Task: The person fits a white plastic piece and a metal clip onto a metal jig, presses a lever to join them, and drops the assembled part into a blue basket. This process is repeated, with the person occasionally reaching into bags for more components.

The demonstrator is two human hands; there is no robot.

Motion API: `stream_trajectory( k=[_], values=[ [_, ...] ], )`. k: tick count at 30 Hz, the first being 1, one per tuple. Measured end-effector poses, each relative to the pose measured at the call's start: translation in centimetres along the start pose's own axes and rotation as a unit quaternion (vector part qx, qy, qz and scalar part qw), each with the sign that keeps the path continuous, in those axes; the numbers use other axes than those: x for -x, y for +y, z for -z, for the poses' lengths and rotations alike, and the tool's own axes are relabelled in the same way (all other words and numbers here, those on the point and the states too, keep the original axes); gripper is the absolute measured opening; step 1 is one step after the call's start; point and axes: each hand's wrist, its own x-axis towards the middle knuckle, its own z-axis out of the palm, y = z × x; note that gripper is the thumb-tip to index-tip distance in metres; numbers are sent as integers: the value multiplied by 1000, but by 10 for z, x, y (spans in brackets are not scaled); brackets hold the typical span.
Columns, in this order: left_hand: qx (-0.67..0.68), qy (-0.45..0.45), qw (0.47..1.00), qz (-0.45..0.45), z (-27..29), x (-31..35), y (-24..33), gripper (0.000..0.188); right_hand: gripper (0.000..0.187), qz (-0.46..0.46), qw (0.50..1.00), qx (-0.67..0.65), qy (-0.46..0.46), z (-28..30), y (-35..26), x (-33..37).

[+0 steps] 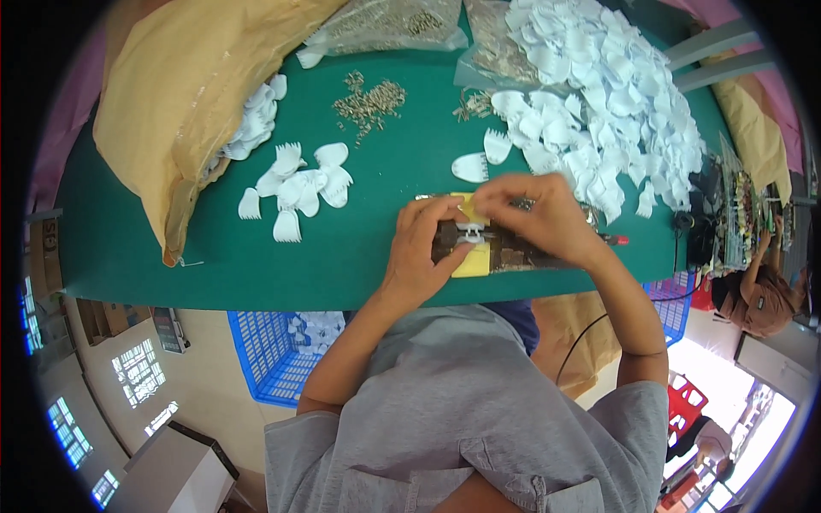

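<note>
While I watch from beside the green desk (359,269), the person bends over a yellow fixture (472,262) near its edge, where small white parts (469,231) sit across the middle. The left hand (421,250) straddles the fixture's left side, fingertips toward the top, thumb by the white parts; its grip is spread, thumb and forefinger apart, though I can't tell how firmly they press. Over the upper right comes the right hand (539,218), its grip drawn together at the fingertips; whatever may be between them is hidden from me. Loose toothed white pieces (295,188) lie to the left, near a brown sack (180,103). Farther back is a scatter of small metal bits (372,103), and a big heap of white pieces (599,94) fills the far right.
</note>
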Motion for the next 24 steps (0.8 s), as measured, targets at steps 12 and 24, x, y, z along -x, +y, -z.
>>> stream_trajectory(
  k=[12,24],
  values=[
    [68,-16,997,23,3,-2,4,63,16,151,931,311,121,22,46,-113],
    [70,-17,997,10,3,-3,1,63,7,159,935,308,80,24,42,-138]
  ],
)
